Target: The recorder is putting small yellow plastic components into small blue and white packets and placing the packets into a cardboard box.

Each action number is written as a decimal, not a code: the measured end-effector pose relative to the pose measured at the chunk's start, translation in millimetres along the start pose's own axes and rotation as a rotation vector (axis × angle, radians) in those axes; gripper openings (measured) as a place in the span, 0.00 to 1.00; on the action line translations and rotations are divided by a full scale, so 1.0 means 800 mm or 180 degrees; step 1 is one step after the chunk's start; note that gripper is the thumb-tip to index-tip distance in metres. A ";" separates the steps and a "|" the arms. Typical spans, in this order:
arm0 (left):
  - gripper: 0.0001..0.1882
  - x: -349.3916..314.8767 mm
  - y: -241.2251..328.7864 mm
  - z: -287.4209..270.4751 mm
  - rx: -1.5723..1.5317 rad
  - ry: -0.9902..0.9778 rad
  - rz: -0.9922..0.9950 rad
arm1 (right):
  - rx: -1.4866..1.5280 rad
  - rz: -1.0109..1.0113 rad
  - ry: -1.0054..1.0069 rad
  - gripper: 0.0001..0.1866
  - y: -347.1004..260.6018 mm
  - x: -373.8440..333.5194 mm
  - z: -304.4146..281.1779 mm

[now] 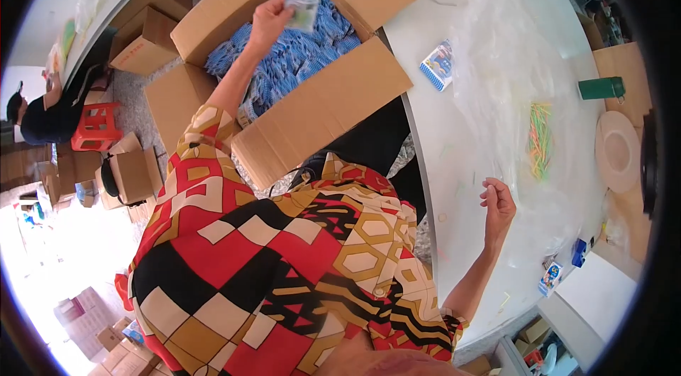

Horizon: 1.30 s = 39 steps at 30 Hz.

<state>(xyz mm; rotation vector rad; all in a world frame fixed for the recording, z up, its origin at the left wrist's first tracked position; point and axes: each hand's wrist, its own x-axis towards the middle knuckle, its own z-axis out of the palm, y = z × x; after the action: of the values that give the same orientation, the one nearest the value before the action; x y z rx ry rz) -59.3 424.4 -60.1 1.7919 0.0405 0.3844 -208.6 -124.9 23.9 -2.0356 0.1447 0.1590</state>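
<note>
My left hand [269,25] is raised over an open cardboard box [323,110]. Pinched in its fingers is a small clear plastic packet [303,10] with something greenish inside. Beneath it, the box is filled with many blue-and-white patterned packets [301,57]. My right hand [499,202] hovers above the white table [454,156], its fingers loosely curled and apart, with nothing visible in them. Close to that hand, a bundle of thin green, yellow and orange sticks [540,142] lies on a crumpled clear plastic sheet [496,57].
A blue-and-white packet [437,65] lies on the table near the box. Along the far right are a green bottle [601,88], a straw-coloured hat [617,150] and another small packet [550,279]. At left, a person [53,110] sits by a red stool [97,126] and cartons [135,172].
</note>
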 end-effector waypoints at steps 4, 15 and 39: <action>0.07 0.030 -0.051 -0.019 0.0174 0.0509 -0.0356 | -0.0267 0.0141 -0.0014 0.10 0.004 0.000 0.009; 0.09 0.097 -0.107 0.026 0.1259 0.0077 -0.0053 | -0.0744 0.0360 -0.0261 0.10 0.009 -0.018 0.016; 0.04 -0.018 -0.013 0.109 0.0847 -0.1536 -0.0132 | -0.0690 0.0431 -0.0258 0.08 -0.005 -0.012 0.024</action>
<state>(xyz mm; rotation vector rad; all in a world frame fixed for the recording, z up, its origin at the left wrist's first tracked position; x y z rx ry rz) -46.4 342.2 -91.4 2.1011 -0.2194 -0.0957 -218.6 -105.7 20.2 -2.2315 0.2227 0.3548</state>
